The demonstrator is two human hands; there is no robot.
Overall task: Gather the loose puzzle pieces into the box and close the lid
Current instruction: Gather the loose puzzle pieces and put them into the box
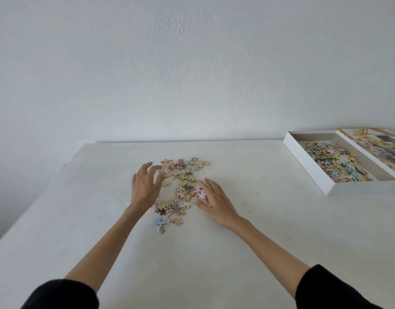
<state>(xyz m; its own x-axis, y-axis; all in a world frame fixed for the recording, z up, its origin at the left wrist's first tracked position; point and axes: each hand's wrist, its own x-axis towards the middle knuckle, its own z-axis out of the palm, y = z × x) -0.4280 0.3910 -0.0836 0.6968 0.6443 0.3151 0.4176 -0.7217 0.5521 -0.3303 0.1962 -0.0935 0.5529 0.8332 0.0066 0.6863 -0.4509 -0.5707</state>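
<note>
loose pieces scattered on table, well left of the box; left hand on the side away from the box, fingers spread, holding nothing; right hand on the box side, flat, fingertips on pieces; probably bracketing to rake them together; box open, part-filled; lid just beyond the box

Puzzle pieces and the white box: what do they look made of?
Puzzle pieces: likely printed cardboard, matte; thin, flat, pastel print on top. White box: probably paperboard, matte white outside, beige inside; thin straight walls, sharp corners.
</note>
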